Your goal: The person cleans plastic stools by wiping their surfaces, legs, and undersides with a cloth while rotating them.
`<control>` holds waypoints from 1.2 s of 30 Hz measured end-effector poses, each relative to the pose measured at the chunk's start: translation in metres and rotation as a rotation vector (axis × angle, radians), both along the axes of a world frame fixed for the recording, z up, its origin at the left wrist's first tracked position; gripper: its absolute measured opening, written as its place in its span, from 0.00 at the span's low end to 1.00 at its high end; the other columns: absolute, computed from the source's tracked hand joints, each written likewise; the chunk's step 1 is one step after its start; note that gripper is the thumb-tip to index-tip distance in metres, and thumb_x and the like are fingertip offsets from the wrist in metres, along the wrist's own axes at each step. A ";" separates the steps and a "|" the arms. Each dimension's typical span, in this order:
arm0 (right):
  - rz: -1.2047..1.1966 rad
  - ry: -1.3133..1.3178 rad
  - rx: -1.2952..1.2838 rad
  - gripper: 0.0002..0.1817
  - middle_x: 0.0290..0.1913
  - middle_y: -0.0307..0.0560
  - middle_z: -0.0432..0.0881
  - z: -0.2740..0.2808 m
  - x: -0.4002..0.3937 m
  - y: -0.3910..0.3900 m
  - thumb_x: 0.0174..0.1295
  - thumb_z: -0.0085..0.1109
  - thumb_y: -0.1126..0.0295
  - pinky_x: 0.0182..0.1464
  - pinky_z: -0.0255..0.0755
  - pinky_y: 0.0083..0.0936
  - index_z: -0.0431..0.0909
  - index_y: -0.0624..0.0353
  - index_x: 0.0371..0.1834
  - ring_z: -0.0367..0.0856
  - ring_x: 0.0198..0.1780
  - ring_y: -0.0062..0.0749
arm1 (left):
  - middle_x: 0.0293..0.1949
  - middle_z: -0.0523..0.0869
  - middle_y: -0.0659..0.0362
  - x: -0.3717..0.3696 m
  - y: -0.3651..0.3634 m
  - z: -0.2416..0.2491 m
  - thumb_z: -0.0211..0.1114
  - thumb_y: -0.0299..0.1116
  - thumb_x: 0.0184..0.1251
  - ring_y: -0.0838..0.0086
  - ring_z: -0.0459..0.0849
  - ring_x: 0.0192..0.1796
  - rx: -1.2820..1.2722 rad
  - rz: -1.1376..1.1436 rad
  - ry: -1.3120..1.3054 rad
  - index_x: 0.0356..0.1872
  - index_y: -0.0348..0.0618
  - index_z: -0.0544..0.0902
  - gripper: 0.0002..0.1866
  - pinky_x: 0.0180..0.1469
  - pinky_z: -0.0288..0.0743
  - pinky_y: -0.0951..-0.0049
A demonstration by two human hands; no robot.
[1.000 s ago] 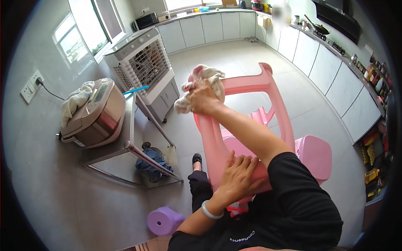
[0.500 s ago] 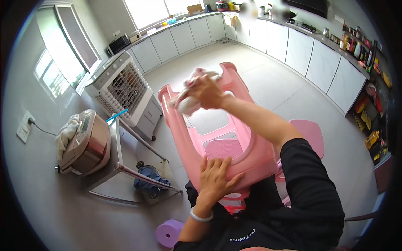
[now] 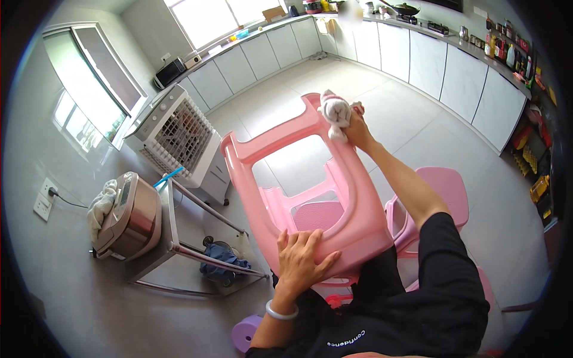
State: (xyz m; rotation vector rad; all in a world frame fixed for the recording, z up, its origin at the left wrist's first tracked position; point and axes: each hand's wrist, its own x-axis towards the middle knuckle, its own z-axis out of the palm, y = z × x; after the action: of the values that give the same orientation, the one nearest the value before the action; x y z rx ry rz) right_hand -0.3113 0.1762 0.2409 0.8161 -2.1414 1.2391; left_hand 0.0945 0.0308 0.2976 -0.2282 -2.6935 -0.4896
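A pink plastic chair [image 3: 361,212] stands tilted in front of me, with a large opening framed by its smooth panel. Through that opening a textured pink surface shows lower down. My left hand [image 3: 301,259] lies with fingers spread on the panel's near edge. At the far right corner, my right hand [image 3: 357,132] is closed around a crumpled white and pinkish cloth [image 3: 336,111], which touches the chair's upper right leg. Part of the fingers is hidden behind the cloth.
Further pink chairs [image 3: 444,194] stand at the right. To the left are a metal rack [image 3: 173,238] bearing a rice cooker [image 3: 131,215], and an air cooler [image 3: 179,137]. A purple round stool [image 3: 246,333] sits low. White cabinets [image 3: 427,59] line the back.
My right hand has swung with the cloth from the chair's upper left and middle to its far right corner. My left hand stays on the near edge.
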 end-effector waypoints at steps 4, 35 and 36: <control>0.082 0.439 0.193 0.35 0.56 0.55 0.81 0.023 0.096 0.034 0.47 0.75 0.58 0.68 0.60 0.50 0.79 0.53 0.62 0.73 0.63 0.55 | 0.48 0.85 0.54 -0.003 0.005 0.000 0.72 0.55 0.60 0.57 0.82 0.56 0.008 -0.005 0.019 0.56 0.43 0.83 0.31 0.74 0.55 0.47; 0.769 0.338 0.572 0.33 0.66 0.55 0.76 0.068 0.282 -0.092 0.49 0.70 0.60 0.71 0.60 0.54 0.79 0.52 0.62 0.67 0.73 0.55 | 0.84 0.45 0.53 0.000 -0.015 -0.035 0.37 0.54 0.85 0.62 0.42 0.84 1.522 -0.051 0.745 0.83 0.42 0.43 0.37 0.83 0.33 0.59; 0.807 0.332 0.560 0.34 0.66 0.54 0.77 0.073 0.293 -0.073 0.48 0.71 0.61 0.71 0.60 0.53 0.78 0.52 0.63 0.66 0.74 0.55 | 0.84 0.46 0.53 0.004 -0.009 -0.029 0.37 0.54 0.85 0.62 0.43 0.84 1.529 -0.018 0.751 0.83 0.41 0.43 0.37 0.83 0.33 0.59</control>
State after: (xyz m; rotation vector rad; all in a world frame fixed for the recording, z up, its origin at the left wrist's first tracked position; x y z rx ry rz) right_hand -0.0185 0.1032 0.3136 2.1061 -1.9314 0.7117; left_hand 0.0981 0.0218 0.2687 0.0320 -1.0873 -1.7857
